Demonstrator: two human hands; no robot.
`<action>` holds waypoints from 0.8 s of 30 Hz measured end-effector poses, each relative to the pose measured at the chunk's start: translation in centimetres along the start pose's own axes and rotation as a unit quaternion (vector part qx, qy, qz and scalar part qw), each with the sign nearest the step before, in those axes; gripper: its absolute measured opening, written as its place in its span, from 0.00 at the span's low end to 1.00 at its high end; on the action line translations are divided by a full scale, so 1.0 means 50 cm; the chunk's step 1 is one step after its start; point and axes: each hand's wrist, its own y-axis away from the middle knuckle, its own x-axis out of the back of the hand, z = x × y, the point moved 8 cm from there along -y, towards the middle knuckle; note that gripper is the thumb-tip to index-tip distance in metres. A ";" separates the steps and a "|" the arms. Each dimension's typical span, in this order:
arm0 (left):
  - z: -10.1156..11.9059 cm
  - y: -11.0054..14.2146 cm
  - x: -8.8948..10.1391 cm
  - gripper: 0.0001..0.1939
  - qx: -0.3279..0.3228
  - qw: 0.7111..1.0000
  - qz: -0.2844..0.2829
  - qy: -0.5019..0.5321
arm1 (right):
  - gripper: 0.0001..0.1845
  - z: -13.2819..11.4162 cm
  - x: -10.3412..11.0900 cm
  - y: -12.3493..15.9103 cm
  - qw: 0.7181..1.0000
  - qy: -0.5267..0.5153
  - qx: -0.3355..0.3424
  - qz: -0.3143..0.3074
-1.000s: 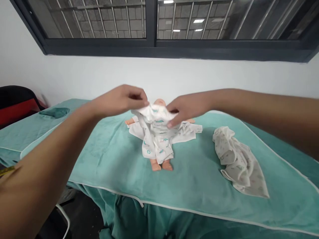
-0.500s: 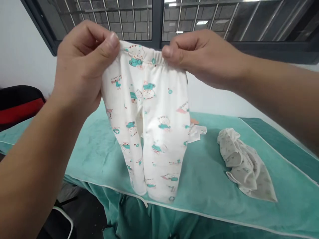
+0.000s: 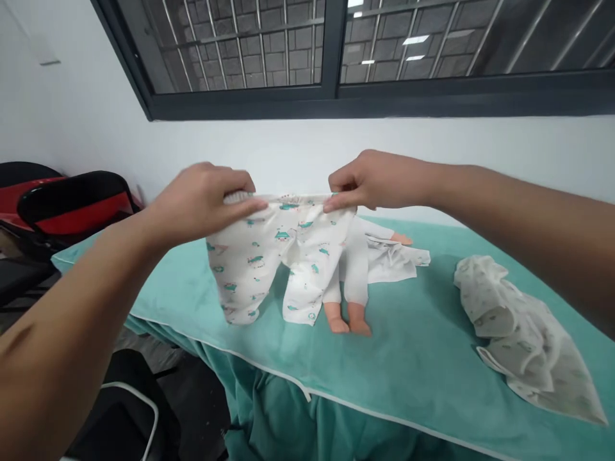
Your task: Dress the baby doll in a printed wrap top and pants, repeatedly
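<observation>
I hold a pair of white baby trousers (image 3: 269,256) with a teal cartoon print by the waistband, stretched level between both hands above the bed. My left hand (image 3: 202,198) pinches the waistband's left end and my right hand (image 3: 369,182) pinches its right end. The two legs hang down just over the teal towel (image 3: 408,365). Behind the trousers lies a baby doll (image 3: 348,301) in white leggings, its bare feet pointing toward me, its upper body mostly hidden. An open white top (image 3: 394,259) is spread under the doll.
A crumpled white printed cloth (image 3: 519,333) lies on the towel at the right. Black and red chairs (image 3: 72,205) stand at the left, and a white chair frame (image 3: 139,410) is below the bed's near edge. A wall with a barred window (image 3: 336,51) rises behind.
The trousers came off the doll, were lifted up close to my face, and are now lowered and held farther out, to the left of the doll. The view has shifted left.
</observation>
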 end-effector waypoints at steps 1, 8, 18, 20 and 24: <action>-0.006 0.007 -0.009 0.13 -0.003 1.000 -0.021 0.015 | 0.22 0.006 -0.005 0.001 1.000 -0.012 -0.007 -0.005; -0.081 0.037 -0.019 0.16 0.192 0.955 0.137 0.180 | 0.19 -0.011 -0.007 -0.012 0.962 -0.253 -0.017 0.100; 0.065 0.015 -0.024 0.15 0.032 0.802 0.159 0.574 | 0.16 -0.097 -0.045 -0.015 0.911 -0.378 0.021 0.165; 0.053 0.033 -0.044 0.20 0.049 0.817 0.193 0.541 | 0.13 -0.076 -0.061 -0.022 0.902 -0.397 0.003 0.171; 0.013 0.089 -0.168 0.33 0.178 0.867 0.181 0.428 | 0.16 0.006 -0.125 -0.064 0.853 -0.487 -0.022 0.188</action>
